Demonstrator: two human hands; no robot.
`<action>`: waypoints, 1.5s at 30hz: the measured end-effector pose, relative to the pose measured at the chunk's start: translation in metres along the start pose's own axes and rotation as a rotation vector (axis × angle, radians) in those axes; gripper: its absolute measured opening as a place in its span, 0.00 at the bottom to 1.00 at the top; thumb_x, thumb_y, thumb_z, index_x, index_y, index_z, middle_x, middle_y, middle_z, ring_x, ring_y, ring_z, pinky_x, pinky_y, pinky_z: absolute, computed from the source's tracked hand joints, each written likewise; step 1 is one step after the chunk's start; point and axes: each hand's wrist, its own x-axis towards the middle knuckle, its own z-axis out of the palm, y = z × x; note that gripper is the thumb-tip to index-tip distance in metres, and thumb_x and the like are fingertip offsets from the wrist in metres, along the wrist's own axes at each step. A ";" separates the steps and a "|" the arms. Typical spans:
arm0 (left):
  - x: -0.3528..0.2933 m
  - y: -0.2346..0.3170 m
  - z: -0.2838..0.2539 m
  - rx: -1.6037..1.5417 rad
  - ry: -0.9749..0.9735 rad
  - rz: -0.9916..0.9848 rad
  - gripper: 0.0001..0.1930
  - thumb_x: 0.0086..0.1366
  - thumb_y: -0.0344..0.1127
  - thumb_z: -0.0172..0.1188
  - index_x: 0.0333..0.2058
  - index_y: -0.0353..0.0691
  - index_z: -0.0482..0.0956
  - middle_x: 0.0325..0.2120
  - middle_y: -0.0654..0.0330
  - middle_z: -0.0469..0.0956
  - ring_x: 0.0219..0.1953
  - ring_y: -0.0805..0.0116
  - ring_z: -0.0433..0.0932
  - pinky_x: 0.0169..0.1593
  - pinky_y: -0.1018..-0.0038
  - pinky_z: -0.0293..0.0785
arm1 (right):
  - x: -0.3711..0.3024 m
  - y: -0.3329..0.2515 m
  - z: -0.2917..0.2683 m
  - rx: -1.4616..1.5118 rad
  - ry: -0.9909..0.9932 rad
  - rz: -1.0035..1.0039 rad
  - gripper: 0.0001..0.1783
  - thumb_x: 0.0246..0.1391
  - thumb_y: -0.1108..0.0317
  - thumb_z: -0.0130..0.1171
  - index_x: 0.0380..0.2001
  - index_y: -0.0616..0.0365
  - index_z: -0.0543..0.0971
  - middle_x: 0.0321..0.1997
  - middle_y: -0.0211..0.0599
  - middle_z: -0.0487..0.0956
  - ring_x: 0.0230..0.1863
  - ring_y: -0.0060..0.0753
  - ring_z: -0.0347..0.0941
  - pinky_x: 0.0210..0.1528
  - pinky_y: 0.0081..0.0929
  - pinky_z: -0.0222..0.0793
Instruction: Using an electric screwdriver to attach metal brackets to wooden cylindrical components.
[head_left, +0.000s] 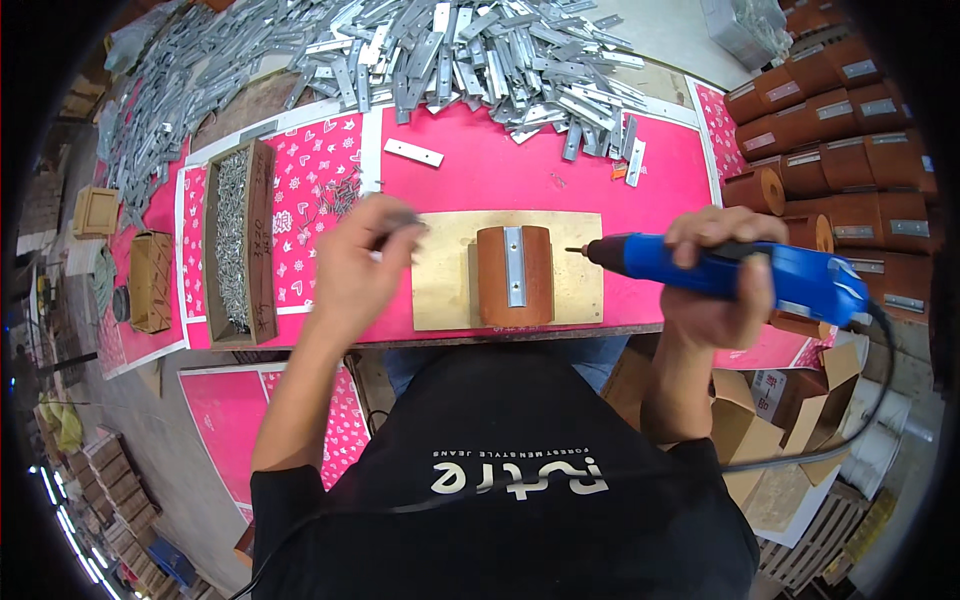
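My right hand point(708, 312) is wrapped round a blue electric screwdriver point(642, 257), its dark bit pointing left toward a reddish-brown rounded block point(538, 285). The bit stays a little apart from the block. Along the block's top lies a narrow metal strip point(515, 268) with a hole near each end. Under the block is a flat brass-coloured board point(440, 300). Left of it, my left hand point(362, 255) is raised with fingertips pinched together. Something small and dark shows at those fingertips, too blurred to name.
A long wooden box of screws point(232, 240) stands at the left, with loose screws point(338, 192) beside it. A big heap of metal strips point(450, 60) covers the far side. Stacked brown blocks point(845, 130) fill the right. The screwdriver's cable point(885, 370) hangs at my right.
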 end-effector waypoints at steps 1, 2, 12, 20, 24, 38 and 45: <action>-0.005 0.010 0.014 -0.039 -0.024 -0.025 0.10 0.62 0.23 0.58 0.42 0.34 0.76 0.29 0.60 0.82 0.29 0.76 0.78 0.31 0.81 0.75 | 0.008 -0.008 0.003 0.056 -0.060 -0.018 0.15 0.56 0.60 0.50 0.40 0.58 0.67 0.34 0.45 0.75 0.26 0.33 0.72 0.35 0.39 0.71; -0.007 0.017 0.025 -0.080 -0.053 -0.046 0.11 0.61 0.24 0.59 0.44 0.34 0.77 0.29 0.59 0.82 0.30 0.76 0.79 0.31 0.81 0.74 | 0.016 -0.012 0.007 0.156 -0.110 -0.036 0.16 0.57 0.57 0.49 0.42 0.57 0.67 0.36 0.44 0.75 0.27 0.33 0.72 0.35 0.38 0.70; -0.015 0.021 0.047 -0.009 -0.035 0.131 0.06 0.59 0.25 0.62 0.36 0.34 0.81 0.28 0.59 0.81 0.29 0.76 0.77 0.34 0.78 0.72 | 0.042 -0.008 0.046 0.335 -0.213 0.086 0.18 0.60 0.54 0.47 0.42 0.59 0.70 0.36 0.45 0.77 0.26 0.33 0.73 0.34 0.38 0.70; -0.016 0.013 0.042 -0.110 -0.044 0.151 0.03 0.58 0.25 0.63 0.32 0.35 0.81 0.29 0.59 0.79 0.28 0.76 0.75 0.31 0.79 0.70 | 0.045 0.000 0.060 0.327 -0.247 0.133 0.17 0.59 0.56 0.47 0.41 0.59 0.70 0.35 0.45 0.77 0.26 0.33 0.73 0.35 0.38 0.72; -0.018 0.007 0.050 -0.106 -0.021 0.237 0.03 0.57 0.24 0.64 0.31 0.35 0.80 0.30 0.59 0.79 0.28 0.75 0.75 0.30 0.79 0.70 | 0.045 0.001 0.068 0.284 -0.253 0.161 0.16 0.60 0.59 0.47 0.42 0.60 0.69 0.35 0.48 0.77 0.26 0.34 0.73 0.35 0.38 0.73; -0.008 -0.011 0.075 0.030 0.130 0.432 0.15 0.47 0.33 0.71 0.35 0.39 0.81 0.44 0.50 0.75 0.49 0.50 0.68 0.51 0.59 0.66 | 0.034 0.006 0.095 -0.247 -0.418 0.174 0.15 0.54 0.65 0.56 0.40 0.62 0.67 0.31 0.49 0.76 0.22 0.31 0.70 0.31 0.35 0.72; -0.007 -0.019 0.080 -0.020 0.140 0.443 0.16 0.47 0.32 0.71 0.35 0.37 0.79 0.44 0.50 0.75 0.50 0.49 0.69 0.51 0.58 0.66 | 0.031 0.014 0.102 -0.272 -0.465 0.194 0.17 0.53 0.66 0.61 0.39 0.61 0.66 0.30 0.48 0.76 0.22 0.31 0.70 0.30 0.31 0.72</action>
